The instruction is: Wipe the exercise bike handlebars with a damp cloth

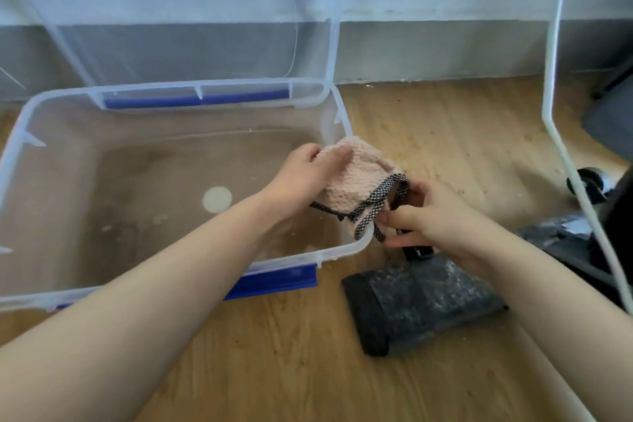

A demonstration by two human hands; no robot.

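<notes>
cloth [346,181]: I see nubby pink terry, checkered woven trim
storage bin [356,243]: clear, glossy plastic
floor [445,134]: matt wood-grain planks
frame [551,79]: smooth white tubing

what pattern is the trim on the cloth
A fine black-and-white check on the trim, edging the pale pink cloth; seen in the head view.

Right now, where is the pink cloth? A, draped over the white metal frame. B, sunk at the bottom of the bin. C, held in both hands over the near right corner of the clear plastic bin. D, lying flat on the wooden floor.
C: the left hand grips the top of the pink cloth and the right hand pinches its checkered trim, above the corner of the clear plastic bin.
</notes>
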